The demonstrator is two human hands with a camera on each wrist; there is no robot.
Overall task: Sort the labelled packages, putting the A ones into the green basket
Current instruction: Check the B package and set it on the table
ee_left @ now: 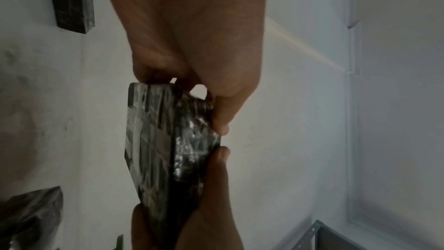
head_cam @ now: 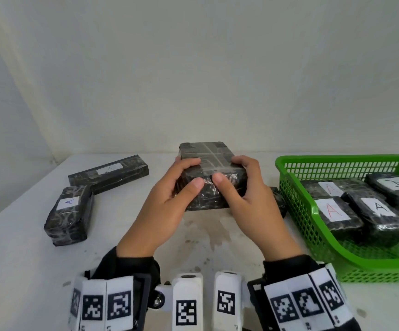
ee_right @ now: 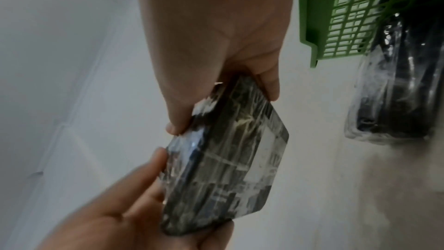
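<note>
Both hands hold one black film-wrapped package (head_cam: 209,161) just above the middle of the table. My left hand (head_cam: 192,174) grips its left end and my right hand (head_cam: 229,170) its right end, thumbs on the near side. The face turned up shows crossed tape and no letter. The left wrist view has the package (ee_left: 156,140) edge-on under the left hand (ee_left: 187,102). In the right wrist view the package (ee_right: 228,168) hangs below the right hand (ee_right: 223,111). The green basket (head_cam: 332,157) at the right holds several packages marked A (head_cam: 379,211).
A long package labelled A (head_cam: 109,174) and a shorter one labelled A (head_cam: 69,211) lie at the left of the white table (head_cam: 14,271). Another black package (head_cam: 278,199) sits against the basket's left wall (ee_right: 312,16), half hidden by my right hand. A wall stands close behind.
</note>
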